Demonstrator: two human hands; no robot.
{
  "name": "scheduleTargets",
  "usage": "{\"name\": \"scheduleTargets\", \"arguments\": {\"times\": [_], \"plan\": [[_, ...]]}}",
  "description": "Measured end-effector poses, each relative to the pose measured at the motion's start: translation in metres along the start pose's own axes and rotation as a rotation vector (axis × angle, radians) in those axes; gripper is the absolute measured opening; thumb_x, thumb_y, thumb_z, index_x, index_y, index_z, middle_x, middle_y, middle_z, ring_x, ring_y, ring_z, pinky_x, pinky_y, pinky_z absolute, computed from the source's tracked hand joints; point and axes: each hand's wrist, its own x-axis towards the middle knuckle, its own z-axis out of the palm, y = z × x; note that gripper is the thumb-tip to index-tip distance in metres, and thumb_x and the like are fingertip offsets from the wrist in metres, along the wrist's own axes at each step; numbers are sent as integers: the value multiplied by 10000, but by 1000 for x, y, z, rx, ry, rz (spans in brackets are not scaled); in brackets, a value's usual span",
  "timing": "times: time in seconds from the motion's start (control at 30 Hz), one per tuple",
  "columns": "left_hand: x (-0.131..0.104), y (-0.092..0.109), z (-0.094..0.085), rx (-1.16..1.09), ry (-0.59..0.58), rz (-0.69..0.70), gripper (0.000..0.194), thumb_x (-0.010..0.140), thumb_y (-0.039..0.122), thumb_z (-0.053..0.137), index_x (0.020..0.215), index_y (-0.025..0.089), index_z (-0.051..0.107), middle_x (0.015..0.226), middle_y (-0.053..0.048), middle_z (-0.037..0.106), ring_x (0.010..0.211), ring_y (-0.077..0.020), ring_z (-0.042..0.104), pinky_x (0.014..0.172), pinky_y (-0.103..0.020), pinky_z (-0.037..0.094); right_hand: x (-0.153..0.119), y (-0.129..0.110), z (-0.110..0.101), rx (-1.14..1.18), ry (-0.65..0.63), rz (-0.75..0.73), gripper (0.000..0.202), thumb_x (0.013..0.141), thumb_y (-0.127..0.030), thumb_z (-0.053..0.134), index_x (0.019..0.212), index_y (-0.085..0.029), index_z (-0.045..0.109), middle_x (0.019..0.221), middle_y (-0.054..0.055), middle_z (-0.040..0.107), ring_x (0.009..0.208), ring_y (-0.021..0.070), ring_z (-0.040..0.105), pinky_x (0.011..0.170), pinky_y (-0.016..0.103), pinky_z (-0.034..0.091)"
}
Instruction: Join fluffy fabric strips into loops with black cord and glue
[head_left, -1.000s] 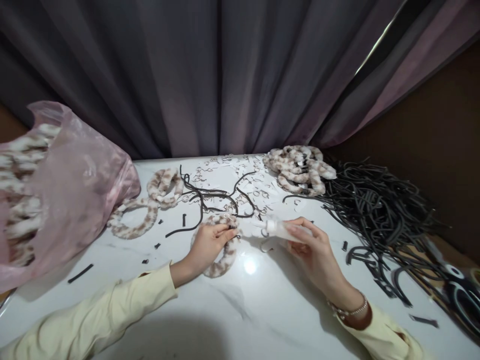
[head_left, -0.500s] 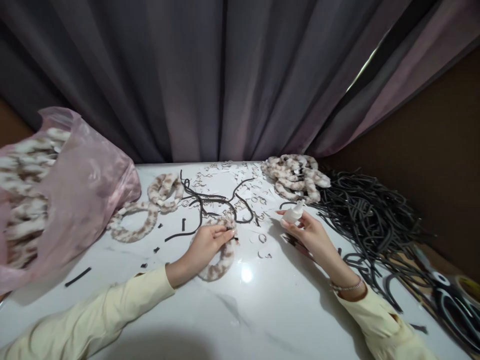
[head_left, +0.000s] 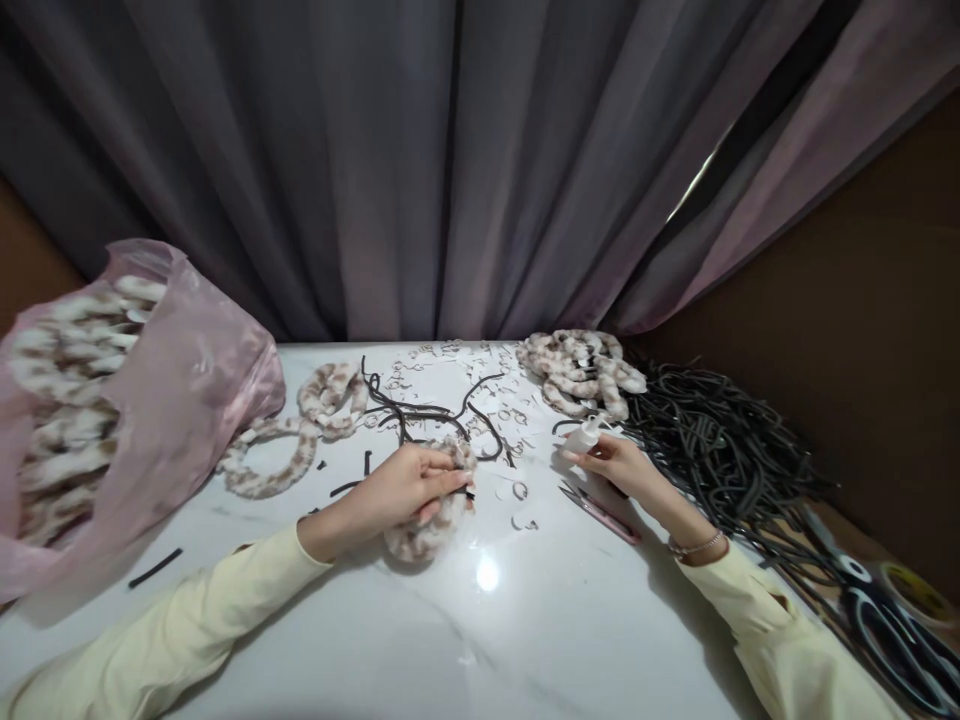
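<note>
At the middle of the white table, my left hand (head_left: 411,488) pinches a fluffy white-and-brown ring (head_left: 429,535), with a bit of black cord showing at the fingertips. To the right, my right hand (head_left: 634,465) holds a small white bottle (head_left: 583,437) with a narrow nozzle, low over the table. Pink-handled tweezers or small scissors (head_left: 602,514) lie just below that hand. Behind my left hand are several black cords (head_left: 431,408) on the table. Two more fluffy rings (head_left: 270,463) rest left of them.
A pink plastic bag (head_left: 199,370) of fluffy rings stands at the left. At the back right are a pile of fluffy rings (head_left: 581,372), a heap of black cords (head_left: 727,440) and large scissors (head_left: 892,635). Small clear rings and paper scraps are scattered centrally.
The view has shifted slightly. My left hand has tilted the fluffy ring and covers more of it. My right hand, still holding the bottle, has moved a little away from the pink-handled tool, which now shows.
</note>
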Motion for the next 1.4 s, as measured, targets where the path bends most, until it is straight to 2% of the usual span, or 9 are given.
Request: {"name": "scheduleTargets", "arguments": {"times": [0.13, 0.3, 0.4, 0.6, 0.7, 0.87, 1.0, 1.2, 1.4], "plan": [[-3, 8, -1, -98, -6, -52, 382, 732, 512, 610, 692, 136, 564, 459, -15, 614, 399, -111, 557, 412, -190, 388, -1, -3, -13, -186, 31, -27, 401, 633, -530, 671, 706, -136, 646, 603, 11, 599, 559, 148, 505, 524, 256, 380], [-6, 12, -2, -200, 8, -4, 374, 740, 489, 630, 750, 116, 605, 690, -100, 709, 647, -174, 682, 596, -251, 521, -39, -13, -26, -527, -2, -93, 414, 697, -538, 619, 872, -169, 689, 818, 97, 664, 645, 205, 572, 594, 317, 450], [-8, 13, -3, -227, 17, 17, 365, 747, 481, 632, 770, 117, 610, 767, -103, 710, 735, -195, 692, 626, -252, 534, -66, -15, -10, -707, -118, -191, 263, 804, -404, 535, 822, -187, 683, 787, 90, 640, 693, 210, 579, 618, 308, 455], [-12, 19, -3, -225, 44, 55, 377, 766, 486, 610, 788, 109, 614, 856, -117, 689, 790, -212, 681, 646, -268, 543, -84, 4, 27, -990, 136, -340, 297, 860, -173, 343, 813, -154, 635, 775, 123, 619, 671, 229, 595, 589, 327, 451], [-14, 20, -2, -243, 47, 64, 374, 770, 482, 607, 797, 109, 614, 850, -114, 684, 792, -216, 680, 652, -272, 544, -84, 1, 21, -850, 158, -288, 297, 875, -204, 325, 774, -168, 602, 745, 117, 620, 640, 224, 587, 567, 326, 443], [-16, 22, -1, -271, 54, 68, 349, 786, 463, 591, 821, 116, 612, 843, -98, 677, 773, -212, 684, 666, -276, 542, -84, -41, 7, -66, -38, -62, 353, 857, -477, 434, 828, -170, 606, 610, 48, 601, 533, 158, 541, 559, 291, 450], [-18, 23, 0, -285, 66, 70, 338, 785, 448, 594, 831, 114, 611, 811, -91, 676, 738, -206, 687, 640, -276, 538, -81, -74, 16, 347, -43, 112, 509, 713, -593, 605, 945, -144, 667, 729, 70, 616, 624, 150, 552, 548, 259, 456], [-18, 24, 1, -305, 75, 86, 334, 772, 446, 605, 841, 119, 609, 737, -65, 670, 695, -194, 687, 620, -273, 531, -75, -109, 33, 314, -145, 91, 519, 637, -538, 699, 1032, -202, 706, 864, 80, 676, 729, 178, 554, 643, 296, 483], [-19, 26, 2, -305, 85, 77, 339, 777, 441, 596, 852, 111, 616, 704, -56, 660, 661, -187, 679, 613, -277, 531, -75, -112, 48, 207, -107, 1, 384, 708, -497, 652, 966, -224, 734, 832, 46, 687, 671, 166, 547, 587, 273, 474]]}}
